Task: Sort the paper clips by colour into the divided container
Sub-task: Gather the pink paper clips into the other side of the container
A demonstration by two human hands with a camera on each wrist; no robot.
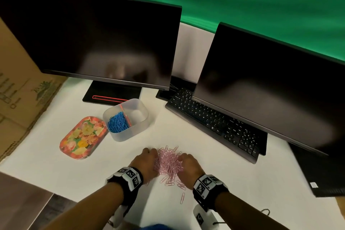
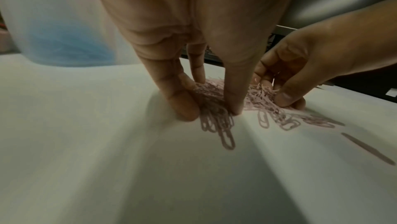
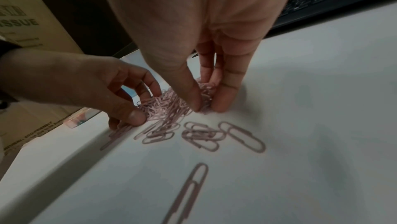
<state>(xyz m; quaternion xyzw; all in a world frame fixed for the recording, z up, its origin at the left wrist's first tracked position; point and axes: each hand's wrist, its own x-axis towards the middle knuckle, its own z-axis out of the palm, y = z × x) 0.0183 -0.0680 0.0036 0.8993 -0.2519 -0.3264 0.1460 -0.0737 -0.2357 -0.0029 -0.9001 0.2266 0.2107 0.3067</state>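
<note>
A heap of pink paper clips (image 1: 169, 162) lies on the white table near me. My left hand (image 1: 155, 160) grips its left side, thumb and fingers curled into the clips (image 2: 211, 110). My right hand (image 1: 180, 162) pinches the right side of the same heap (image 3: 209, 107). Several loose pink clips (image 3: 201, 136) lie flat just in front of the heap, and a single one (image 1: 182, 198) lies nearer to me. The translucent divided container (image 1: 128, 133) stands further back on the left. Blue paper clips (image 1: 117, 122) fill its left compartment; no clips show in the right one.
A floral tray (image 1: 83, 137) sits left of the container. A black keyboard (image 1: 214, 121) runs along the right, under a dark monitor (image 1: 270, 89); a second monitor (image 1: 93, 39) stands behind the container. Cardboard boxes (image 1: 18, 89) line the left edge.
</note>
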